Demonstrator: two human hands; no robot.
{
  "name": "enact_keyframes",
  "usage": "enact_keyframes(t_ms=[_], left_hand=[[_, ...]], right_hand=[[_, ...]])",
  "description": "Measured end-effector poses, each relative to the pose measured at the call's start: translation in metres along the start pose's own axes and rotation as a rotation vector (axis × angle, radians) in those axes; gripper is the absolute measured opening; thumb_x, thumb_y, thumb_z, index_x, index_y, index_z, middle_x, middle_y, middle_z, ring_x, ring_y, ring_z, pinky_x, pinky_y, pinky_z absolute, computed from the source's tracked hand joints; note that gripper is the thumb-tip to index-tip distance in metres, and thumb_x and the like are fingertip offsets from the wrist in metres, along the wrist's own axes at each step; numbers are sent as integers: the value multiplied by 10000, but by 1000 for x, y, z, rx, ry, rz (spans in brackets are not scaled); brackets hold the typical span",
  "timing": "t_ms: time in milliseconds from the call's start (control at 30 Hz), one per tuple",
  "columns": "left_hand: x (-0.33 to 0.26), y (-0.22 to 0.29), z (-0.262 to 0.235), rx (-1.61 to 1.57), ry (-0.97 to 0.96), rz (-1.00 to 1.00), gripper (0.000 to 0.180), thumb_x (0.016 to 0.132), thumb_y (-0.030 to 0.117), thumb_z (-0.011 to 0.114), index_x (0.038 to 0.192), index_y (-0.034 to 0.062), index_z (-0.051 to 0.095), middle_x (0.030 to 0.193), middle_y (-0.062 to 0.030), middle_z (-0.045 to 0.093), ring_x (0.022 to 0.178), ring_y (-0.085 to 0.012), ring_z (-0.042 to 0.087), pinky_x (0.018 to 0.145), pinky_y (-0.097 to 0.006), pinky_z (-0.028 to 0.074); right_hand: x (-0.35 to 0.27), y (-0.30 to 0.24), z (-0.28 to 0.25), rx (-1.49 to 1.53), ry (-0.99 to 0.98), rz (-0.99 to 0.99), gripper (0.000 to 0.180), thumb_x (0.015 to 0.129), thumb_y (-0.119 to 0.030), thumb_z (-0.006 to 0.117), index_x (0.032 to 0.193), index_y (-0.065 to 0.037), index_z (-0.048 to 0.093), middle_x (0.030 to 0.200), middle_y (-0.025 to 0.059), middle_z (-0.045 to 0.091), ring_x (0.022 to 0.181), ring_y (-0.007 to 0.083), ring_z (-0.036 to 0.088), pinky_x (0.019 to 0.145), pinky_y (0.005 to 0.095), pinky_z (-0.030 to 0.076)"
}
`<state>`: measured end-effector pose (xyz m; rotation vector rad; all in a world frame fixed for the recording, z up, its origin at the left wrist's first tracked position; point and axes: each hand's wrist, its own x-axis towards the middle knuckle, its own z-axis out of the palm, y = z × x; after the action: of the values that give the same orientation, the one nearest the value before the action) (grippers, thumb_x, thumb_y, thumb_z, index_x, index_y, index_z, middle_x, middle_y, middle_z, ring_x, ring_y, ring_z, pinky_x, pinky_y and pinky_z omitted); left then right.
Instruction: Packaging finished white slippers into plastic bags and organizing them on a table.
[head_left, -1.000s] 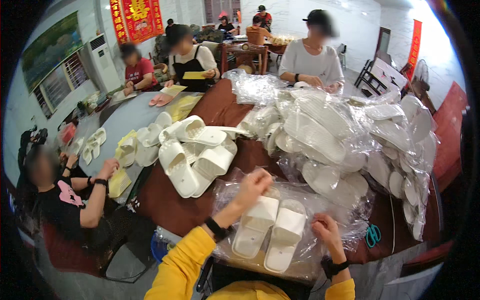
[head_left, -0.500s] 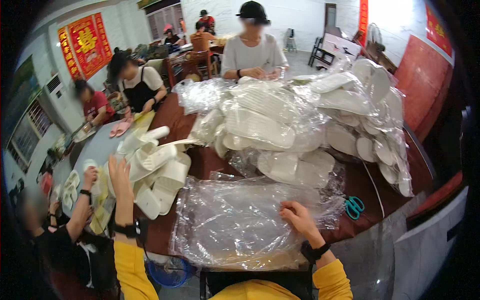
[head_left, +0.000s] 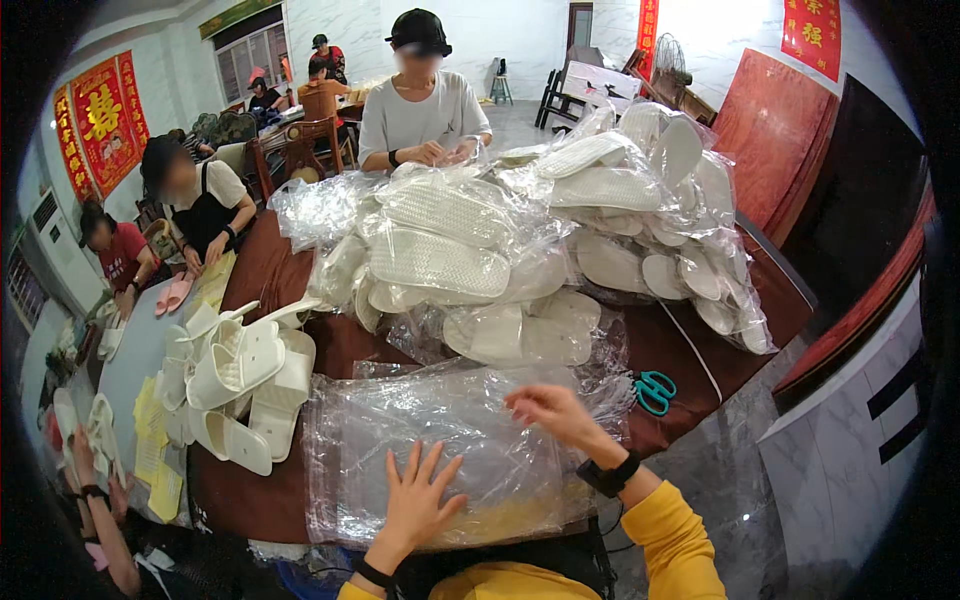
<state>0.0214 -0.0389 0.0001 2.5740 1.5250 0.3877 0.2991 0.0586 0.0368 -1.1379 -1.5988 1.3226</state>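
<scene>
A stack of clear plastic bags [head_left: 350, 470] lies flat on the brown tabletop in front of me. My left hand [head_left: 418, 495] rests on its near part, fingers spread wide, holding nothing. Over the right half of the stack is my right hand [head_left: 555, 412], its fingers loosely bent with nothing visible in them; whether the fingertips touch the film I cannot tell. Loose white slippers [head_left: 235, 385] are heaped left of the bags. Behind the bags lies a large pile of white slippers in clear bags [head_left: 440, 260]. Teal-handled scissors [head_left: 654, 392] lie right of the stack.
Across the table stands a person in a white shirt [head_left: 425, 115]. More people work along the grey table [head_left: 130, 330] at left, with yellow sheets [head_left: 155, 450] and pink slippers [head_left: 175, 292] on it. A white strap [head_left: 695, 350] hangs over the table's right side.
My left hand has come from above the loose slippers down onto the bags. My right hand has shifted left over the stack. The whole view has turned a little to the right.
</scene>
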Motion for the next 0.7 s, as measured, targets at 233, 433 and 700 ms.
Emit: enact_keyframes(t_ms=[233, 433, 700], left_hand=[[2, 5, -1, -32, 75, -14, 579, 868, 502, 597, 1386, 260, 510, 1498, -110, 384, 1413, -371, 277, 1114, -672, 75], [5, 10, -1, -46, 67, 24, 583, 848, 520, 613, 1365, 261, 536, 1494, -114, 394, 1410, -384, 275, 1120, -672, 67], [-2, 6, -4, -62, 93, 2, 561, 883, 507, 577, 1383, 262, 515, 1510, -112, 371, 1421, -381, 253, 1120, -674, 71]], right_hand=[[78, -31, -45, -584, 386, -218, 247, 925, -187, 617, 1086, -2, 636, 997, 166, 694, 864, 330, 682, 738, 378, 539], [133, 25, -44, -780, 449, 104, 604, 805, -232, 758, 1244, 44, 448, 1018, 234, 662, 907, 278, 655, 762, 364, 522], [87, -98, -115, 19, 206, 78, 438, 863, -133, 671, 1255, 3, 529, 1039, 75, 628, 808, 154, 590, 621, 288, 490]])
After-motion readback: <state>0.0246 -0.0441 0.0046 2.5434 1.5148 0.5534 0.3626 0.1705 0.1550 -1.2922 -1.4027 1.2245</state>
